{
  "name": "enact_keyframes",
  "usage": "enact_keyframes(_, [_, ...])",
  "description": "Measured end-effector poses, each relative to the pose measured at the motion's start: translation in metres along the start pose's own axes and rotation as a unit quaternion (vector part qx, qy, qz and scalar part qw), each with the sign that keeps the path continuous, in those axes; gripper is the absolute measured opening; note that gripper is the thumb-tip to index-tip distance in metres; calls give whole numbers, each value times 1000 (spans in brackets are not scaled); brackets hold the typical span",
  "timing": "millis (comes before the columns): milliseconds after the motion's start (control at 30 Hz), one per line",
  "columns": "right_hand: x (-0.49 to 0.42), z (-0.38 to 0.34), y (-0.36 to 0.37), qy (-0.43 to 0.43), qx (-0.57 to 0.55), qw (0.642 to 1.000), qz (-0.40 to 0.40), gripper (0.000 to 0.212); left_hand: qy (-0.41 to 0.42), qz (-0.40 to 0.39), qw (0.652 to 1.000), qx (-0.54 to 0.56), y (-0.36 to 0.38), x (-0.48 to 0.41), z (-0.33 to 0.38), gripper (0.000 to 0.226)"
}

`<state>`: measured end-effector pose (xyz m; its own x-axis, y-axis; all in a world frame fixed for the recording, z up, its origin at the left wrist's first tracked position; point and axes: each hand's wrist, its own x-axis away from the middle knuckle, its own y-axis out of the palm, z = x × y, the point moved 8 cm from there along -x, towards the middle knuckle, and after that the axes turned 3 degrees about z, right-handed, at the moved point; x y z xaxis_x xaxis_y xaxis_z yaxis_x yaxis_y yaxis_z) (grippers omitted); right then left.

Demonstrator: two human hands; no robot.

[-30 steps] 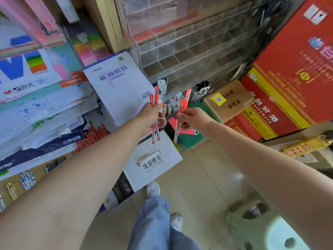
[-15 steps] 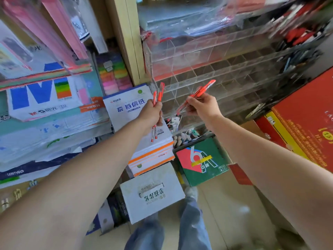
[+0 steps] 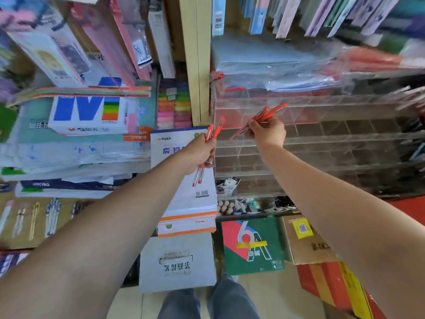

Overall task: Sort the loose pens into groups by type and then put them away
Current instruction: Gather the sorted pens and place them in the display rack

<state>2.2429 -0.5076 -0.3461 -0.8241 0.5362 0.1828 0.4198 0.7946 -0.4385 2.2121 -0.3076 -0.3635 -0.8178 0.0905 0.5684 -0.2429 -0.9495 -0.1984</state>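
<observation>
My left hand (image 3: 200, 153) grips two red pens (image 3: 199, 174) upright, caps up, in front of a stack of white paper reams. My right hand (image 3: 268, 132) pinches two more red pens (image 3: 272, 112), tilted with their caps pointing up and right toward the upper rows of a clear acrylic pen rack (image 3: 322, 143). The rack's nearest compartments look empty; darker pens fill its far right end.
A wooden shelf post (image 3: 197, 65) stands just left of the rack. Paper reams (image 3: 186, 203) and coloured paper (image 3: 174, 104) are stacked to the left. Boxes (image 3: 253, 245) sit on the floor below, and my legs (image 3: 207, 302) stand between them.
Both hands have risen and moved toward the acrylic rack. The right hand's pens have tilted from upright to slanting up and right, closer to the upper compartments.
</observation>
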Motion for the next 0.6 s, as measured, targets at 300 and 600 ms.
enact_keyframes(300, [-8,16,24,33,74,996,-48,21,-24,-52,998,-2,-7,-5,-12,13])
enact_keyframes(600, [48,9,35,80,-107,969,-208,46,0,-165,986,-35,10,10,0,12])
